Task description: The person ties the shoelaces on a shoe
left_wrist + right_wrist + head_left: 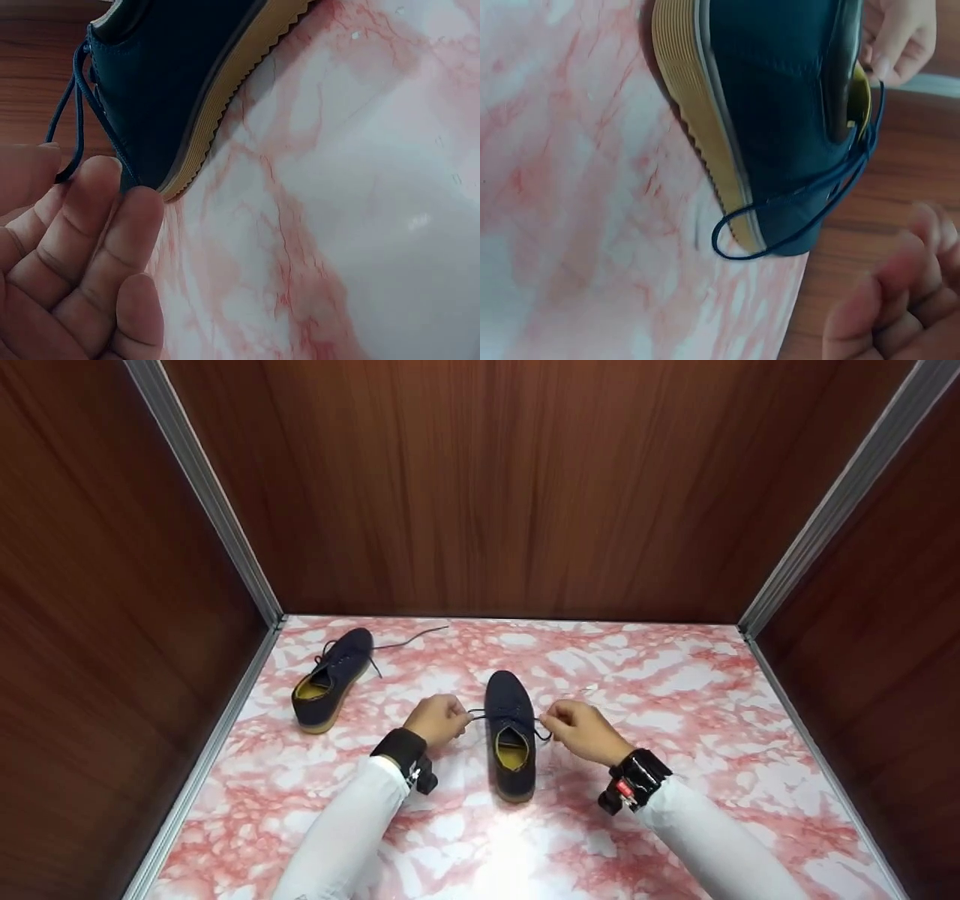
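Note:
A dark navy lace-up shoe with a yellow lining and tan sole stands on the tabletop, toe pointing away from me. On its left side my left hand pinches the shoelace between thumb and index finger, drawing strands out sideways. To the right of the shoe, my right hand has its thumb and fingertips together at the lace. A lace loop hangs down the shoe's right side in the right wrist view. There the right fingers look curled, with the thumb out of sight.
A matching shoe stands at the back left, its loose laces trailing onto the red-and-white marbled tabletop. Brown wood-grain panels with grey metal edging rise at the back and both sides.

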`<state>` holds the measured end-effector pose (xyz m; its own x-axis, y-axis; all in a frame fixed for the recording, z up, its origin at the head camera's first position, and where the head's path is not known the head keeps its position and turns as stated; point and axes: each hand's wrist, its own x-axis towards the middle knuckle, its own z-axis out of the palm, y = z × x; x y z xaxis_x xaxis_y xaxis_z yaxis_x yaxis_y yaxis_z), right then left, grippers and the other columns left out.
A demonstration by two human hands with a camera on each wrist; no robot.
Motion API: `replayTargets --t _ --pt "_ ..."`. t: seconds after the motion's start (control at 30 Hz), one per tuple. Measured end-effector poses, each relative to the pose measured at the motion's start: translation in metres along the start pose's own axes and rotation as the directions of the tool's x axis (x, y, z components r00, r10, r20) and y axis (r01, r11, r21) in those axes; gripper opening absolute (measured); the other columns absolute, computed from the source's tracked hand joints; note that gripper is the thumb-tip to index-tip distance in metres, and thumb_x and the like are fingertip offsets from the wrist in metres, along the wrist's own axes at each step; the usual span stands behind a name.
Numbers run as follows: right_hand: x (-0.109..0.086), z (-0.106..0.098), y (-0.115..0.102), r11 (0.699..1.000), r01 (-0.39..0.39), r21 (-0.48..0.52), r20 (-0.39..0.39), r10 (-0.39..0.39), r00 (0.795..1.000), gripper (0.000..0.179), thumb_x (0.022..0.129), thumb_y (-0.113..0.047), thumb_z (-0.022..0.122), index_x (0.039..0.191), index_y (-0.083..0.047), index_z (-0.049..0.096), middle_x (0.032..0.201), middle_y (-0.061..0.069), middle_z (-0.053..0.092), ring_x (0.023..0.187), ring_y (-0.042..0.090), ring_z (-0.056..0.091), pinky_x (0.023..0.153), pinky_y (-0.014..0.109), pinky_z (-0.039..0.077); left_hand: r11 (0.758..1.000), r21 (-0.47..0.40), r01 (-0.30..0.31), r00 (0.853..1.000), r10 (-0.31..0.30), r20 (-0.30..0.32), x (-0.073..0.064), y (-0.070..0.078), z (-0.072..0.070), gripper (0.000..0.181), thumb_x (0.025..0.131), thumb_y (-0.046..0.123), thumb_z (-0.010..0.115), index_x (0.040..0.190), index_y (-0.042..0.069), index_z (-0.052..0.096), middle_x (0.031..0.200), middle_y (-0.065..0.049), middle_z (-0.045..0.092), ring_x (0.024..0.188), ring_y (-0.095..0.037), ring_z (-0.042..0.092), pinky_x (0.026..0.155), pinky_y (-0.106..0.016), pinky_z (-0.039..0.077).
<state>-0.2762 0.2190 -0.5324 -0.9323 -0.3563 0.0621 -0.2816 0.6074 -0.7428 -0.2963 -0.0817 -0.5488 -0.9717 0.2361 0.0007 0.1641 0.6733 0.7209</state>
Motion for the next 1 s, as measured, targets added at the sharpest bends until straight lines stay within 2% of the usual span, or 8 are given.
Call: replayTargets --t 0.17,0.27,0.37,0.47,0.53,0.73,0.87,1.0 --pt "-0.007 0.006 -0.009 0.994 0.079 -0.079 0.166 -0.065 0.984 0.021 0.102 -0.039 0.067 0.104 -0.018 0.071 0.084 -0.002 0.07 0.071 0.011 0.063 0.062 0.028 0.053 0.997 0.061 -0.048 0.999 0.049 -0.016 -0.002 0.004 -0.001 0.018 0.096 0.027 0.073 0.085 0.013 0.071 0.073 0.003 0.068 0.065 -0.009 0.057 0.068 -0.028 0.049" --pt "-0.011 0.01 -0.013 0.982 0.129 -0.136 0.248 -0.092 0.964 0.033 0.102 -0.044 0.066 0.121 -0.016 0.07 0.101 0.003 0.076 0.087 0.017 0.071 0.074 0.035 0.058 0.995 0.088 -0.052 0.998 0.054 -0.021 -0.003 0.007 -0.003 0.015 0.095 0.026 0.074 0.09 0.012 0.071 0.081 0.0 0.073 0.072 -0.011 0.062 0.074 -0.032 0.053" --pt "-0.015 0.014 -0.016 0.969 0.173 -0.177 0.287 -0.117 0.951 0.042 0.1 -0.045 0.068 0.129 -0.014 0.069 0.112 0.007 0.077 0.1 0.022 0.073 0.084 0.04 0.058 0.994 0.099 -0.051 0.998 0.054 -0.027 -0.003 0.01 -0.008 0.015 0.095 0.026 0.074 0.098 0.011 0.072 0.088 -0.003 0.076 0.079 -0.016 0.067 0.078 -0.037 0.056" --pt "-0.018 0.018 -0.02 0.951 0.208 -0.229 0.285 -0.139 0.949 0.042 0.098 -0.045 0.071 0.128 -0.015 0.071 0.114 0.007 0.078 0.099 0.022 0.073 0.084 0.038 0.057 0.994 0.102 -0.05 0.998 0.053 -0.034 -0.003 0.012 -0.014 0.02 0.095 0.026 0.073 0.107 0.009 0.073 0.095 -0.006 0.078 0.087 -0.021 0.072 0.084 -0.041 0.058" --pt "-0.019 0.021 -0.022 0.932 0.242 -0.269 0.28 -0.164 0.946 0.04 0.097 -0.044 0.073 0.124 -0.015 0.073 0.11 0.004 0.079 0.091 0.02 0.071 0.079 0.035 0.055 0.993 0.102 -0.05 0.998 0.055 -0.04 -0.003 0.013 -0.019 0.026 0.096 0.026 0.073 0.113 0.008 0.073 0.1 -0.008 0.079 0.094 -0.024 0.074 0.089 -0.042 0.059" --pt "-0.025 0.03 -0.026 0.848 0.355 -0.392 0.289 -0.253 0.923 0.028 0.09 -0.041 0.081 0.106 -0.018 0.077 0.097 -0.005 0.078 0.079 0.017 0.071 0.07 0.032 0.055 0.989 0.143 -0.04 0.995 0.053 -0.082 -0.003 0.009 -0.038 0.038 0.097 0.031 0.074 0.125 0.006 0.072 0.123 -0.014 0.076 0.118 -0.033 0.071 0.105 -0.046 0.054" --pt "-0.028 0.034 -0.027 0.8 0.373 -0.47 0.276 -0.268 0.923 0.027 0.085 -0.042 0.085 0.099 -0.021 0.075 0.091 -0.005 0.077 0.075 0.014 0.068 0.068 0.034 0.055 0.981 0.194 -0.012 0.992 0.037 -0.123 -0.002 0.003 -0.053 0.044 0.096 0.033 0.074 0.131 0.006 0.07 0.135 -0.016 0.071 0.131 -0.035 0.064 0.113 -0.047 0.048" --pt "-0.03 0.038 -0.026 0.775 0.372 -0.51 0.264 -0.271 0.926 0.03 0.083 -0.043 0.087 0.094 -0.02 0.071 0.086 -0.004 0.075 0.07 0.015 0.066 0.064 0.035 0.053 0.97 0.239 0.038 0.986 0.004 -0.169 -0.004 -0.01 -0.07 0.049 0.095 0.036 0.073 0.134 0.007 0.068 0.142 -0.018 0.065 0.136 -0.04 0.058 0.115 -0.053 0.046"
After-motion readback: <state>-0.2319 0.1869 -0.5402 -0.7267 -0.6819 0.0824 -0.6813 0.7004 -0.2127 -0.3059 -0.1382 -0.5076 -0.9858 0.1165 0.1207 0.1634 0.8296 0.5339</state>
